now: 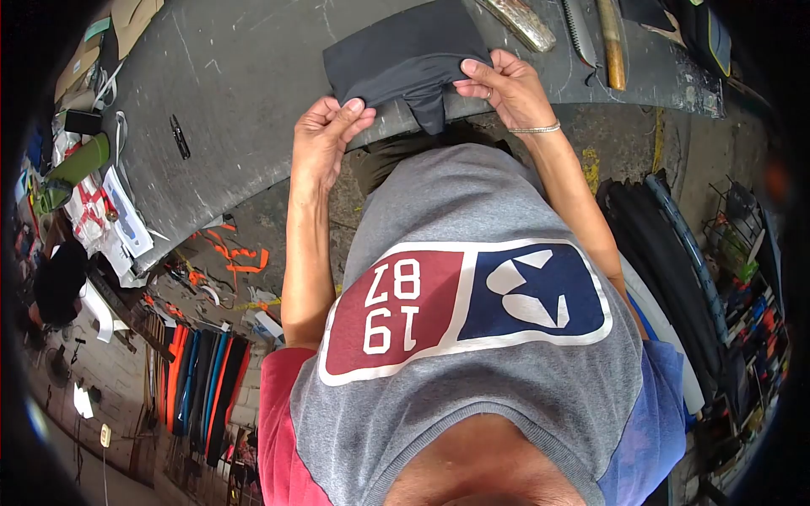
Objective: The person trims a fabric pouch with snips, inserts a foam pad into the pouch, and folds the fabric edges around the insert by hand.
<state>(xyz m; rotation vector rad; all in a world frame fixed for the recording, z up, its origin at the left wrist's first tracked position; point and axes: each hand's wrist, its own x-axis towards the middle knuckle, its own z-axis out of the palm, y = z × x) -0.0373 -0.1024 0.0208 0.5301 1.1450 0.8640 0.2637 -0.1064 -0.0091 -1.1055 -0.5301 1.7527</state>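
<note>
From the head view, the only one, both my hands are on a dark fabric piece [396, 51] at the front of a grey worktable [228, 67]. My left hand [331, 131] pinches its near left corner between thumb and fingertips. My right hand [510, 91] pinches its near right side the same way, thumb on top. The body of the fabric lies just beyond and between my two hands, its far part spread over the tabletop.

As for how far it has come, I judge it to be partway through handling. The far part lies fairly flat, while the near edge is creased and bunched between my fingers. A narrow flap [427, 111] hangs from that edge, between my hands and closer to the right one, loose and held by neither. So the near side is not yet smooth. Whether any seam is finished I cannot tell, as none shows clearly.

Nothing else is in my grip. A slim black tool [180, 137] lies well to the left of my left hand. Beyond my right hand and to its right are a worn block [519, 24], a toothed blade [579, 34] and a wooden handle [613, 46], all lying untouched on the table.
</note>
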